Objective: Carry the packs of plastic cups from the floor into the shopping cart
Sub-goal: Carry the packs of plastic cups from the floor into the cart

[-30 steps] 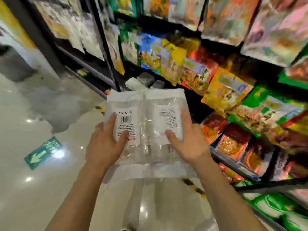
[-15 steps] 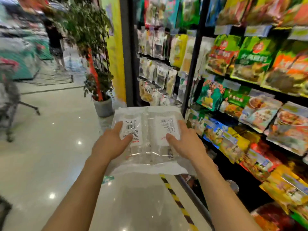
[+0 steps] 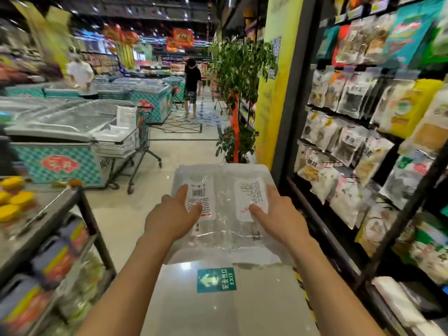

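A supermarket aisle with a glossy pale tiled floor (image 3: 126, 219) stretches ahead, blurred at the edges. Two bare hands reach forward at the centre and hold up two clear packs of plastic cups (image 3: 224, 214) side by side, well above the floor. Each pack has one white printed label. The left hand (image 3: 169, 220) grips the left pack's outer edge, with its thumb lying on the barcode label. The right hand (image 3: 281, 214) grips the right pack's outer edge, with its thumb on the other label. The fingers under the packs are hidden. Below the packs, one green exit sticker (image 3: 216, 280) with an arrow lies on the floor. Ahead and to the left, well apart from the hands, one wire shopping cart (image 3: 128, 146) stands against a teal freezer chest (image 3: 58, 151), with white packs visible inside it. A metal rack (image 3: 80, 214) holding yellow-lidded goods juts in from the near left, between the person and the cart. On the right, dark shelves (image 3: 358, 146) hang full of bagged goods. One potted plant (image 3: 240, 76) stands beside a yellow pillar (image 3: 274, 98) just beyond the packs. Farther off are two people, one in black (image 3: 192, 86) and one in white (image 3: 81, 75).
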`<state>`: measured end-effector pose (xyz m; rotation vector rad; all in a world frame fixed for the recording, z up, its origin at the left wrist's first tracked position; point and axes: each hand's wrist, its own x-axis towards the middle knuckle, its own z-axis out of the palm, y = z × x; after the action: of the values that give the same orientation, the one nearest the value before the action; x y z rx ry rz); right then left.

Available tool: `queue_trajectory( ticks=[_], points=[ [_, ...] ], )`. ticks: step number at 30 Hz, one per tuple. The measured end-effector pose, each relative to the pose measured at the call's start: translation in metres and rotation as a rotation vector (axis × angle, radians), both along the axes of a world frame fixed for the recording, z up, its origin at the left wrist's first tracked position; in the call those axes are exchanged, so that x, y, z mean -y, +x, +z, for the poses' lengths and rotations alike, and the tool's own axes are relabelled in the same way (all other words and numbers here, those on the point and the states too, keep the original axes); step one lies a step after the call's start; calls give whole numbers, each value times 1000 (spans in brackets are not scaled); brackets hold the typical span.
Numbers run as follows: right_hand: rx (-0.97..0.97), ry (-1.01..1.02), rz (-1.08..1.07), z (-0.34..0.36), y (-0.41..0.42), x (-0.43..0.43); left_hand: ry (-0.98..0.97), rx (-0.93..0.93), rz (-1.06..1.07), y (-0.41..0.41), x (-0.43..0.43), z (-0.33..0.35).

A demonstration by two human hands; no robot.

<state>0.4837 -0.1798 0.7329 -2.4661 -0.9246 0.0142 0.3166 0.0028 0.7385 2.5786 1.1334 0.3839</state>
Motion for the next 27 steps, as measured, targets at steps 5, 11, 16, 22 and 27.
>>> queue_trajectory(
  ticks=[5,11,16,22,27],
  points=[
    [27,24,114,-12,45,-133,52,-65,109,30,-113,-16],
    [47,-8,243,-11,103,-317,65,-128,241,68,-261,-8],
    [43,-32,331,2,127,-454,100,-111,371,80,-376,0],
    [74,-45,396,-3,145,-610,94,-81,451,93,-517,-13],
    [86,-33,403,-14,160,-760,80,-73,477,113,-666,-25]
  ],
)
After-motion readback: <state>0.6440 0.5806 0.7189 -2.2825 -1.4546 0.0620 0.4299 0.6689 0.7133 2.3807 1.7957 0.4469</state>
